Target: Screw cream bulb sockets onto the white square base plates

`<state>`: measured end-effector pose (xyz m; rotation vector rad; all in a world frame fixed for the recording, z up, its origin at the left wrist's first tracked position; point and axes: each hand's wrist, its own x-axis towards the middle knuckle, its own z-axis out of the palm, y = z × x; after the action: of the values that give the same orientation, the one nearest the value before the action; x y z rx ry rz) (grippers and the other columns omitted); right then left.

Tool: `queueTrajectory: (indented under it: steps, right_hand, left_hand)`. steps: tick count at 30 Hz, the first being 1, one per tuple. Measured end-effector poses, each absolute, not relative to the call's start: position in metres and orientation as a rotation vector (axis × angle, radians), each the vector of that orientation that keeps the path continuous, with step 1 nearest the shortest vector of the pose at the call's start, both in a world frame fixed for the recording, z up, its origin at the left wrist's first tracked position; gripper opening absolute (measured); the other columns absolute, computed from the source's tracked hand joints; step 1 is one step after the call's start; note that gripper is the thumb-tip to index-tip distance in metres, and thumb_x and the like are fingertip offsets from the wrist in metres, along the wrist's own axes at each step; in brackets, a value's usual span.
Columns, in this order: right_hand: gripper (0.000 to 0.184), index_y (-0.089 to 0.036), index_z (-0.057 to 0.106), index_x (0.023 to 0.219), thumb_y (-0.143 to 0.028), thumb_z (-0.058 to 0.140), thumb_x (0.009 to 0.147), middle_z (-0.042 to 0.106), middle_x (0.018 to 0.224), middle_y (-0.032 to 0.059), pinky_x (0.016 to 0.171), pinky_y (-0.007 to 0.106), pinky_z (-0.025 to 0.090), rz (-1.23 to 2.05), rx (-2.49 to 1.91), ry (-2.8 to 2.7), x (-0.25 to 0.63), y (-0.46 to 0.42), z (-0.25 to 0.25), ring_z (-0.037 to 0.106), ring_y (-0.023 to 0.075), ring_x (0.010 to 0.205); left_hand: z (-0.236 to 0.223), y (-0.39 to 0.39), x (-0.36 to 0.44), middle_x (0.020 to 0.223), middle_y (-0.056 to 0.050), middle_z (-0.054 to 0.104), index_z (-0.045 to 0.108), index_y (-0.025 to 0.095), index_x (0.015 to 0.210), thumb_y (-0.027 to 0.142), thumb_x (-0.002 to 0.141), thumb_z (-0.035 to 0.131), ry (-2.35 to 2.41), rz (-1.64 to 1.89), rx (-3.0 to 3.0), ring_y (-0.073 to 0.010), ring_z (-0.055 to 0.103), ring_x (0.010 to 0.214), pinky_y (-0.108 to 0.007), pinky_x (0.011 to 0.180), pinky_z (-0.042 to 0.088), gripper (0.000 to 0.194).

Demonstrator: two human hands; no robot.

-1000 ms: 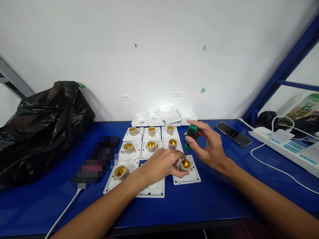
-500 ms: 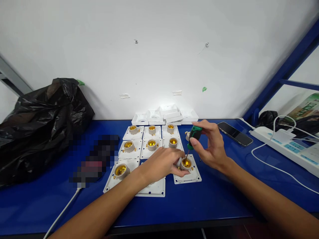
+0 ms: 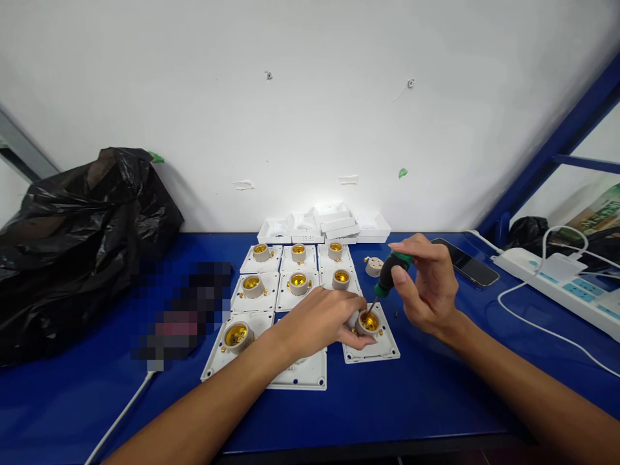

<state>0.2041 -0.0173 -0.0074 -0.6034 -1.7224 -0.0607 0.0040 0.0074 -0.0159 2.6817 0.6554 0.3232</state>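
Note:
My right hand grips a green and black screwdriver, tilted, with its tip down inside a lamp socket. This round socket has a gold-coloured threaded inside and sits on a square white plate. Fingers of my left hand are closed around the socket's left and front side. A small dark screw lies on the blue table right of the plate. Behind the screwdriver rests a loose socket. To the left, several white plates carry sockets like this one; my left forearm partly covers a front plate.
White square covers are piled against the wall. A black plastic bag stands at the left, near a blurred-out dark object with a white cable. On the right are a phone and a white power strip with cables.
The screwdriver leans further to the right, and my right hand has shifted right with it. The loose socket behind shows more fully. My left hand keeps its hold, while the whole view has shifted slightly.

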Motion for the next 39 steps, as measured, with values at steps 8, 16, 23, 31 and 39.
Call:
queueTrajectory:
  steps: [8,16,23,31,39]
  right_hand:
    - [0.043,-0.032,0.058,0.123,-0.016,0.072,0.085,0.053,0.078,-0.0025,0.052,0.031,0.041,-0.151,-0.602,-1.687,0.1992,-0.0186,-0.0052,0.047,0.0157,0.065]
    - [0.036,-0.031,0.055,0.114,-0.016,0.070,0.085,0.049,0.077,-0.0039,0.054,0.030,0.040,-0.151,-0.624,-1.652,0.1997,-0.0179,-0.0051,0.044,0.0149,0.063]
    - [0.037,-0.030,0.058,0.121,-0.014,0.066,0.088,0.055,0.083,-0.0006,0.054,0.030,0.045,-0.131,-0.643,-1.702,0.1998,-0.0212,-0.0034,0.051,0.0164,0.071]
    - [0.045,-0.029,0.058,0.121,-0.010,0.073,0.083,0.053,0.081,-0.0024,0.048,0.027,0.041,-0.100,-0.640,-1.697,0.1991,-0.0231,-0.0005,0.047,0.0139,0.066]
    - [0.040,-0.028,0.058,0.126,-0.012,0.063,0.090,0.059,0.100,0.0032,0.057,0.030,0.050,-0.049,-0.649,-1.763,0.1980,-0.0269,-0.0007,0.056,0.0169,0.081]
  left_hand:
    - [-0.0130,0.0056,0.0044,0.074,0.003,0.064,0.065,0.018,0.090,0.053,0.087,0.075,0.654,0.306,2.673,-0.0107,0.055,0.058,-0.028,0.052,0.028,0.036]
    - [-0.0147,0.0069,0.0037,0.074,0.004,0.064,0.066,0.019,0.092,0.055,0.086,0.075,0.659,0.321,2.654,-0.0114,0.056,0.058,-0.028,0.052,0.030,0.038]
    - [-0.0139,0.0060,0.0042,0.074,0.003,0.064,0.064,0.018,0.090,0.054,0.087,0.075,0.665,0.298,2.696,-0.0122,0.056,0.059,-0.027,0.054,0.031,0.037]
    - [-0.0115,0.0033,0.0045,0.077,0.003,0.066,0.063,0.018,0.089,0.049,0.087,0.077,0.688,0.285,2.666,-0.0126,0.056,0.060,-0.026,0.057,0.033,0.034]
    - [-0.0117,0.0047,0.0045,0.076,0.003,0.065,0.060,0.018,0.083,0.049,0.087,0.076,0.653,0.307,2.675,-0.0115,0.057,0.060,-0.026,0.055,0.032,0.035]
